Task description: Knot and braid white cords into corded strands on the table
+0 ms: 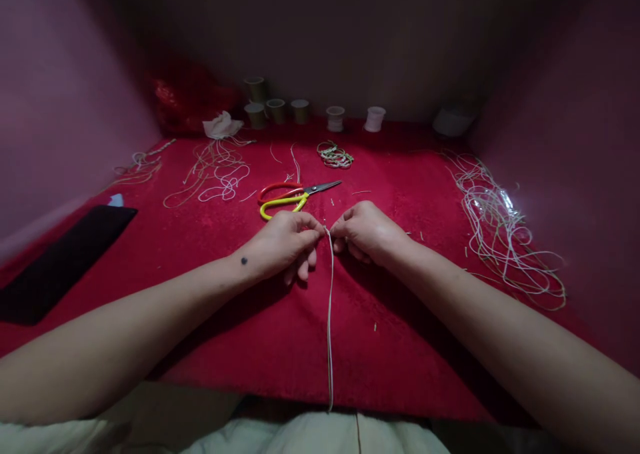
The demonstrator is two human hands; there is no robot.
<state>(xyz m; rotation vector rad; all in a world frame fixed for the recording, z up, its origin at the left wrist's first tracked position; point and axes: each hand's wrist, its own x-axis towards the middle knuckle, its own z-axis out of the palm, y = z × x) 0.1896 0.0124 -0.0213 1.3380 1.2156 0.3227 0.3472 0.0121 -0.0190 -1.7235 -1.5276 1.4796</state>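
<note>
We pinch the white cord (329,307) between our left hand (286,242) and right hand (369,233). Both are closed on its upper end at the middle of the bench (400,374), and the rest runs down toward our lap. The hold is only by fingertips — the thin cord may slip out, or the long tail may snag at the bench edge.

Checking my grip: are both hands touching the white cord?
Touching. The head view shows the left hand and right hand pinching the white cord at its top.
</note>
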